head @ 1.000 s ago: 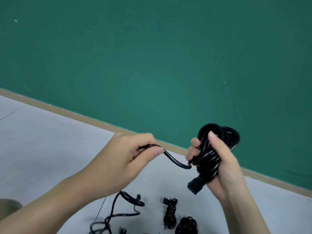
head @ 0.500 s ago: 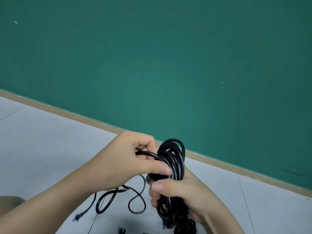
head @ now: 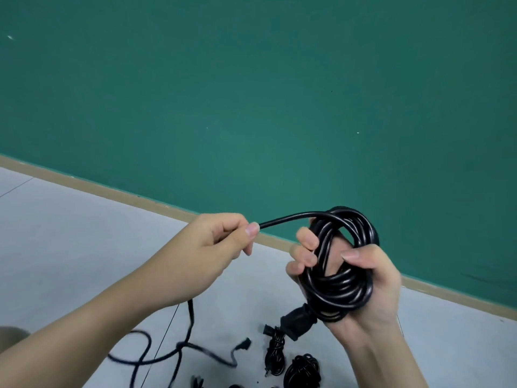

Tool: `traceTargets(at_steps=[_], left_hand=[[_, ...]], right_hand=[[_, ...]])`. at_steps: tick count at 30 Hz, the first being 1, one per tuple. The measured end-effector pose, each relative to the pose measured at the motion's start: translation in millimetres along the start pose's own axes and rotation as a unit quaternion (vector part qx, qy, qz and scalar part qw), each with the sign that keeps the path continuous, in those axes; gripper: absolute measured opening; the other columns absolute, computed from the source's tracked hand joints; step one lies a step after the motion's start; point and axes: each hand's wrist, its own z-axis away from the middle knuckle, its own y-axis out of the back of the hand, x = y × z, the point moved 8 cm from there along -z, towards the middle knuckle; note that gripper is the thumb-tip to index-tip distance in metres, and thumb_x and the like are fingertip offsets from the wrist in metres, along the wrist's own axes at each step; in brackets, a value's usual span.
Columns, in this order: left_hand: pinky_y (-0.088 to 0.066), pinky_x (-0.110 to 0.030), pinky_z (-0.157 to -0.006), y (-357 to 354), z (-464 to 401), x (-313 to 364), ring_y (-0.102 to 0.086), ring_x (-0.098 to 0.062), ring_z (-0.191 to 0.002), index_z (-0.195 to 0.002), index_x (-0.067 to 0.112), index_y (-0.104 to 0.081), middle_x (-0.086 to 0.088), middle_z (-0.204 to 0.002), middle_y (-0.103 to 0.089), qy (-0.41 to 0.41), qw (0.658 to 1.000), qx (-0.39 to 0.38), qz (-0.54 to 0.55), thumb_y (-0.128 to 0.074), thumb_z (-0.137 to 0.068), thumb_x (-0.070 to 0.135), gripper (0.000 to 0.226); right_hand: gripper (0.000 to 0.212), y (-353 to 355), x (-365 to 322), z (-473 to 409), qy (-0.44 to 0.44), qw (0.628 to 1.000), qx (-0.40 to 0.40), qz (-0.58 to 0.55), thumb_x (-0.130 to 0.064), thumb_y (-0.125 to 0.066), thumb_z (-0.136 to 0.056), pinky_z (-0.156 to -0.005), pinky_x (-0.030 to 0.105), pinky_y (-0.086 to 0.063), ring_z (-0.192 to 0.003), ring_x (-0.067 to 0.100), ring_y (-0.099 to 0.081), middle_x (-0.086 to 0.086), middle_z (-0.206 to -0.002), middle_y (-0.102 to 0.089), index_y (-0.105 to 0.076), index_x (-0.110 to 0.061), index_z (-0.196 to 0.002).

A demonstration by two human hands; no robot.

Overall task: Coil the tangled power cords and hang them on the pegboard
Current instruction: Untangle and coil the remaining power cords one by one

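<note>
Head view, bundled cords [head: 291,359] on grey floor [head: 70,247], green wall [head: 251,93] behind

A pale tiled floor [head: 70,247] is seen below a green wall. On it are laid a loose cord [head: 156,357], a bundled cord [head: 275,357] and a coiled cord [head: 303,371].

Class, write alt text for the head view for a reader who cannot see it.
A right hand grips a coil of black cord while the left hand pinches the free length leading to it. Loose cord and small bundles lie on the grey floor below a green wall.
</note>
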Motion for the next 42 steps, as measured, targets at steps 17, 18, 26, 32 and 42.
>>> traceTargets(at_steps=[17, 18, 26, 32, 42], left_hand=[[-0.025, -0.025, -0.047, -48.0, 7.3, -38.9, -0.027, -0.011, -0.049, -0.06, 0.03, -0.052, 0.008, -0.056, -0.035, 0.119, 0.99, -0.067, -0.037, -0.039, -0.109, 0.041, 0.053], [-0.025, -0.024, -0.047, -49.2, 8.1, -39.0, -0.026, -0.011, -0.049, -0.058, 0.032, -0.051, 0.008, -0.057, -0.035, 0.119, 0.99, -0.071, -0.032, -0.038, -0.11, 0.041, 0.054], [-0.023, -0.028, -0.05, -49.6, 9.5, -33.5, -0.025, -0.013, -0.051, -0.069, 0.029, -0.064, 0.012, -0.056, -0.035, 0.122, 0.988, -0.095, 0.031, -0.039, -0.111, 0.038, 0.05], [-0.022, -0.03, -0.054, -40.2, 7.9, -18.4, -0.023, -0.015, -0.054, -0.079, 0.022, -0.065, 0.013, -0.058, -0.033, 0.095, 0.986, -0.132, 0.025, -0.044, -0.109, 0.042, 0.041], [-0.044, -0.051, -0.069, -18.3, 7.1, 6.9, -0.049, -0.036, -0.073, -0.087, 0.028, -0.064, -0.01, -0.073, -0.051, -0.04, 0.998, -0.016, -0.042, -0.049, -0.095, 0.049, 0.027]], right_hand=[[0.038, 20.3, 14.6, 4.0, 0.011, 0.931, 0.176, 0.321, -0.016, -0.069, -0.063, -0.063, 0.041, -0.05, -0.076, 0.035, -0.059, 0.021, -0.088, -0.066, -0.076, -0.006, -0.1], [0.043, 21.2, 14.9, 3.3, 0.011, 0.926, 0.177, 0.332, -0.02, -0.071, -0.06, -0.064, 0.043, -0.049, -0.076, 0.036, -0.058, 0.025, -0.088, -0.064, -0.075, -0.005, -0.1], [0.026, 26.1, 2.6, -2.2, 0.029, 0.976, 0.176, 0.121, -0.018, -0.07, -0.064, -0.077, 0.047, -0.061, -0.085, 0.034, -0.068, 0.019, -0.091, -0.068, -0.074, -0.002, -0.083], [0.017, 26.2, -33.1, -3.9, 0.129, 0.975, 0.177, 0.029, -0.02, -0.05, -0.081, -0.076, 0.041, -0.055, -0.072, 0.023, -0.051, 0.01, -0.087, -0.054, -0.061, -0.007, -0.078], [0.018, 48.2, -60.0, 0.6, 0.204, 0.942, 0.265, 0.018, -0.015, -0.048, -0.091, -0.075, 0.036, -0.052, -0.071, 0.024, -0.051, 0.009, -0.084, -0.051, -0.055, -0.009, -0.076]])
